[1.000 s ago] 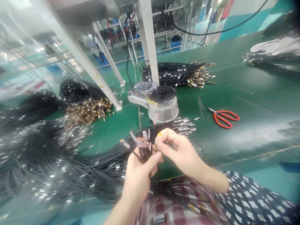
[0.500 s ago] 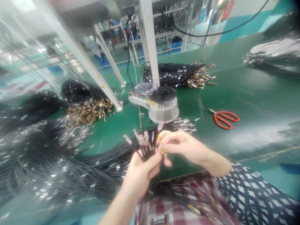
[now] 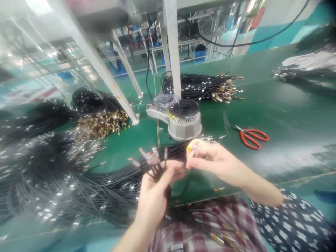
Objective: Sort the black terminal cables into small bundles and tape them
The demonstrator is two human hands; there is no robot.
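The bare right hand (image 3: 210, 157) is drawing away to the right of the upright bundle of thin black cables with pale, orange-tipped ends (image 3: 152, 159), its thumb and fingertips pinching what looks like one silvery cable end (image 3: 195, 148). The bare left hand (image 3: 154, 197) is still gripping the bundle above the glossy green worktop (image 3: 291, 108); one cable seems to be separating from the rest.
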